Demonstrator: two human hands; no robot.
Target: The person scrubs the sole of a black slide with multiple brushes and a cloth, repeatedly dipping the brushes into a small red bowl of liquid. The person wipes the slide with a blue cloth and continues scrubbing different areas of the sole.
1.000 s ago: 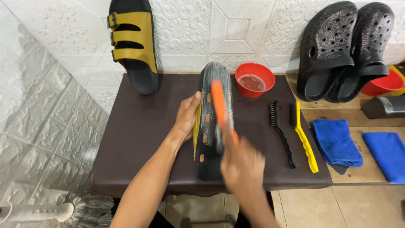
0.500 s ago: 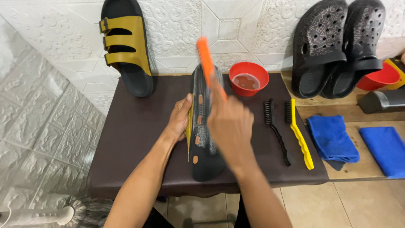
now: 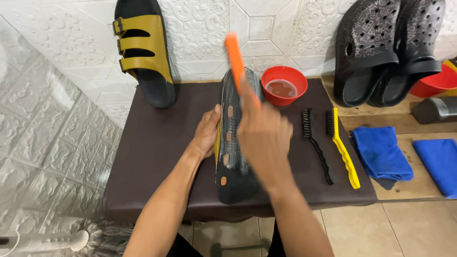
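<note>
The right hand was closed in a full grip around the orange plastic brush, whose long handle pointed up and away, over the far end of the black rubber sandal. This sandal stood on its edge on the dark brown desk, sole toward the right hand, its long axis running away from the person. The left hand held its left side, fingers wrapped on the yellow edge.

The orange brush is motion-blurred; its bristle end is hidden behind the right hand. That hand also covers part of the upturned sandal sole. The right-hand blue cloth and red basin are cut off by the frame edge.
</note>
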